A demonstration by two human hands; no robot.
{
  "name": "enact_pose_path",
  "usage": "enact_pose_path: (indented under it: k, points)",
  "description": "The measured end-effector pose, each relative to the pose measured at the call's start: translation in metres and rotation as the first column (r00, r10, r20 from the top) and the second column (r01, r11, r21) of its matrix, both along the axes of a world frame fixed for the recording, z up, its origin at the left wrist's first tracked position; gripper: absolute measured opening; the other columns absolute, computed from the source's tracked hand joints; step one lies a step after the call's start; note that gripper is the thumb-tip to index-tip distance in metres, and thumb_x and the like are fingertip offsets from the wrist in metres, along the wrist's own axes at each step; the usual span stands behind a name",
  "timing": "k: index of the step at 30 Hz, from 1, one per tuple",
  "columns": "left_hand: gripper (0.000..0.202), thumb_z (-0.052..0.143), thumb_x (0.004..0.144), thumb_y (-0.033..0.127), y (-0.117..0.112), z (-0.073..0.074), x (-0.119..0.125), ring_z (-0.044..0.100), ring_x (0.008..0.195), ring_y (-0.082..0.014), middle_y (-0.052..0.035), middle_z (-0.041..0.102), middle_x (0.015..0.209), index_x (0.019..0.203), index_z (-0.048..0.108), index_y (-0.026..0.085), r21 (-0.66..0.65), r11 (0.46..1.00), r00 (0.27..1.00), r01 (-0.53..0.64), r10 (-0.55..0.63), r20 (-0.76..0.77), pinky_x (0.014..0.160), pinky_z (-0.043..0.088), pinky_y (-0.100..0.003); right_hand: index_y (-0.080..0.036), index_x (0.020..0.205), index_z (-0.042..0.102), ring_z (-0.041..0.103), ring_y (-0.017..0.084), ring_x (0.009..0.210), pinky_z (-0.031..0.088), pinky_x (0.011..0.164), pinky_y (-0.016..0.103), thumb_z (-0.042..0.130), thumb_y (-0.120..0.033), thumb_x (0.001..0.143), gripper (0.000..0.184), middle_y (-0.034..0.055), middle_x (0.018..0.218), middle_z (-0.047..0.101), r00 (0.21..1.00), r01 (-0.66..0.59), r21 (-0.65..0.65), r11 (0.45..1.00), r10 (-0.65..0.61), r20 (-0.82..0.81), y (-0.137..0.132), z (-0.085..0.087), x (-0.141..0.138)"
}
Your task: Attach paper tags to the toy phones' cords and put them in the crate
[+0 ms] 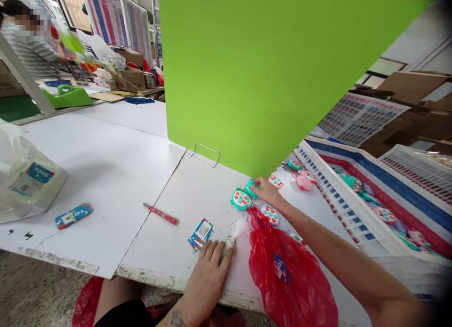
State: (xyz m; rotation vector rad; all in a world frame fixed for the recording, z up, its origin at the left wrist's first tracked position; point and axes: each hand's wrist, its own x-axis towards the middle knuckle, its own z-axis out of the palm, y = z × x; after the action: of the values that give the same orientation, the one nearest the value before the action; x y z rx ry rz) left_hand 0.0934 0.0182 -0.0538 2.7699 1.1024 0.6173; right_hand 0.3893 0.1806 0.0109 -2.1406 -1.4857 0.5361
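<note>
at a white worktable (106, 143) in a toy workshop, the right hand (266, 189) pinches a teal toy phone (241, 198); the left hand (208, 266) lies flat, fingers spread, beside the red bag (289, 280) — best held open wide.

1. Our left hand (211, 260) lies palm down at the lower centre of the frame, fingers together and stretched forward, a tattoo showing on the wrist.
2. Our right hand (265, 189) reaches to mid-frame, fingers curled in a pinch, the bare forearm running in from the lower right.
</note>
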Motion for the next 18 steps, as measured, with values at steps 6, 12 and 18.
enact_pose_path:
  k: [6,12,18]
  points:
    - [0.043,0.041,0.090,0.018,0.001,0.001,0.000,0.044,0.116,-0.0244,-0.0075,0.047,0.130,0.133,0.040,0.023,0.023,1.000,1.000,0.004,-0.003,-0.007,0.101,0.033,-0.043,-0.015,0.117,0.041,0.053,0.014,0.047,0.043,0.043,0.023,0.047,-0.037,0.086,0.038,0.0028,0.068,0.059,0.958,0.288,0.236,0.928,-0.277,-0.076,0.036,0.027,0.051]
    - [0.041,0.040,0.092,0.018,0.001,0.004,0.001,0.045,0.116,-0.0218,-0.0075,0.051,0.127,0.132,0.040,0.023,0.017,1.000,1.000,-0.011,0.012,-0.022,0.102,0.032,-0.042,-0.015,0.099,0.050,0.045,0.008,0.041,0.038,0.038,0.018,0.047,-0.026,0.088,0.016,0.0007,0.062,0.056,0.952,0.303,0.245,0.921,-0.280,-0.123,0.092,0.029,0.077]
    - [0.039,0.040,0.092,0.021,0.003,0.002,0.001,0.049,0.111,-0.0231,-0.0072,0.056,0.121,0.130,0.043,0.023,0.095,0.995,1.000,-0.014,0.015,-0.015,0.098,0.037,-0.042,-0.012,0.100,0.056,0.059,0.016,0.061,0.049,0.055,0.027,0.051,-0.033,0.085,0.026,0.0096,0.078,0.063,0.962,0.259,0.212,0.942,-0.272,0.033,0.129,0.029,0.097]
